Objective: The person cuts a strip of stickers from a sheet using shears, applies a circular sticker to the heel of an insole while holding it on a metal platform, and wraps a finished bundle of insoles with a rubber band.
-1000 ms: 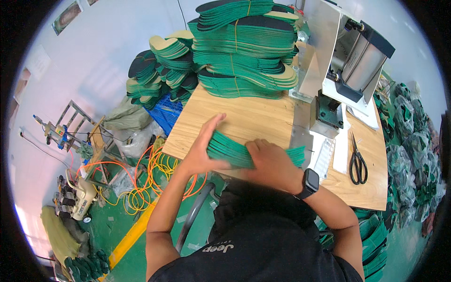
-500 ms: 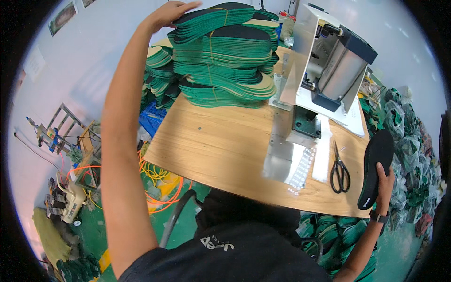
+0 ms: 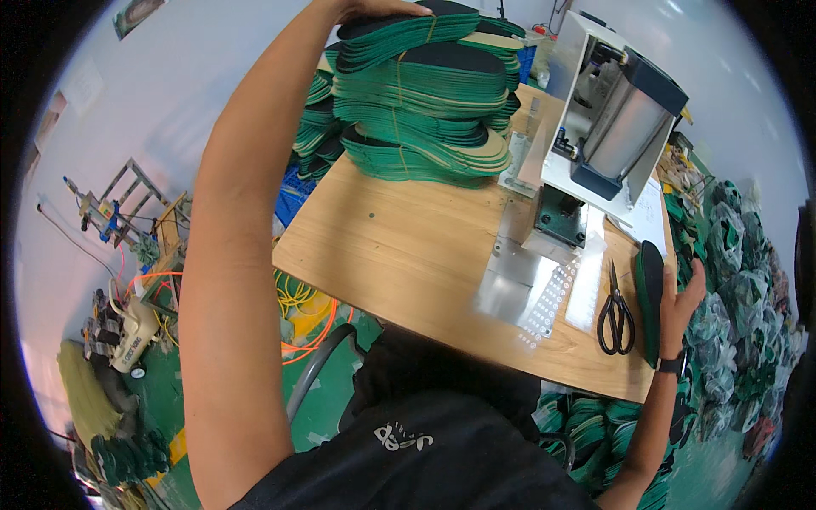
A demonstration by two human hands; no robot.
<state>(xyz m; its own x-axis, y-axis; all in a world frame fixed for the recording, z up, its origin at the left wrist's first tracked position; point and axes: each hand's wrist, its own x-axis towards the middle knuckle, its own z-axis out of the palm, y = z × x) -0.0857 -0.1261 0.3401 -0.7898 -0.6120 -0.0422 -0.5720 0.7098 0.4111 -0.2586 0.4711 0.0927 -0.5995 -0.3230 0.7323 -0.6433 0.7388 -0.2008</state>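
Note:
My left hand (image 3: 382, 8) reaches to the top of a tall pile of green-and-black shoe insoles (image 3: 425, 89), tied in bundles with thin yellow bands. Its fingers lie stretched along the uppermost bundle; the upper frame edge cuts off part of the hand. At the table's right edge, my right hand (image 3: 679, 304) is open, fingers apart. Right beside its palm is a black insole with a green side (image 3: 649, 285), tilted partly edge-on. Whether the palm still touches it I cannot tell. Black-handled scissors (image 3: 615, 319) lie just left of that insole.
A press with a metal cylinder (image 3: 619, 127) stands on the wooden table (image 3: 382, 238). Under it are a metal plate (image 3: 508, 289) and a clear sheet of small round dots (image 3: 548, 310). Bagged material (image 3: 739, 289) is heaped at right; orange and yellow hoses (image 3: 310, 327) lie at left.
My right hand has opened its fingers from the black insole, which has moved left over the table edge and turned more edge-on. My left hand has shifted right across the pile's top.

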